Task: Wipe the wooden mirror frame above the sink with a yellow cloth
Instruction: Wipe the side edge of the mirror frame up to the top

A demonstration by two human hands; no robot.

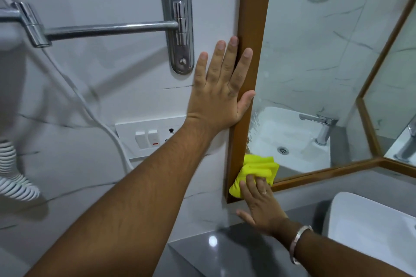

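Left hand (219, 90) flat and spread, grip released, palm on wall tile, index finger and thumb lying over left rail of wooden mirror frame (252, 63). Right hand (258, 203) pressing folded yellow cloth (256, 170) against frame's lower left corner, fingers on top of cloth, thumb splayed out; grip not clenched, just pinning cloth to wood. Ring and metal bracelet (299, 240) on right side. Sink (371, 229) on grey worktop (213, 254) below, lower right. Switch plate (148, 135) left of frame.
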